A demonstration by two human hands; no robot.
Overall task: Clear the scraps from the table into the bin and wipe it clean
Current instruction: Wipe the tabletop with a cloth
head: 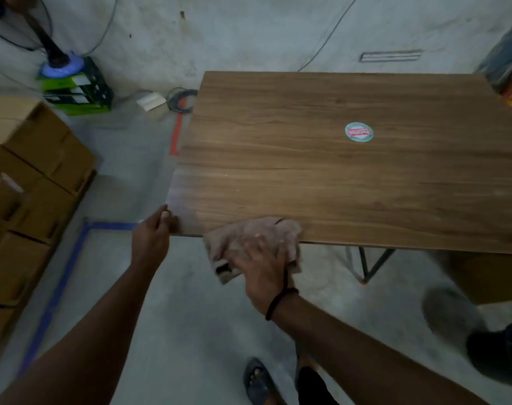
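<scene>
Brown wood-grain table [336, 176] stands level; crumpled beige cloth [248, 232] lies on its near edge, partly hanging off.

— Where does the one view sit?
— On the person's head, wide-angle, facing forward and steeply down.
— How near?
— Close. The bench [336, 176] has its near edge just past both forearms and its far edge high in frame. The floor [190, 317] and a sandalled foot [257, 381] fill the bottom.

Table [336, 176]: wood-grain top, smooth, faint sheen. Rag [248, 235]: soft matt cloth. Boxes [29, 176] at 9 o'clock: matt cardboard. Floor [190, 317]: rough concrete.
</scene>
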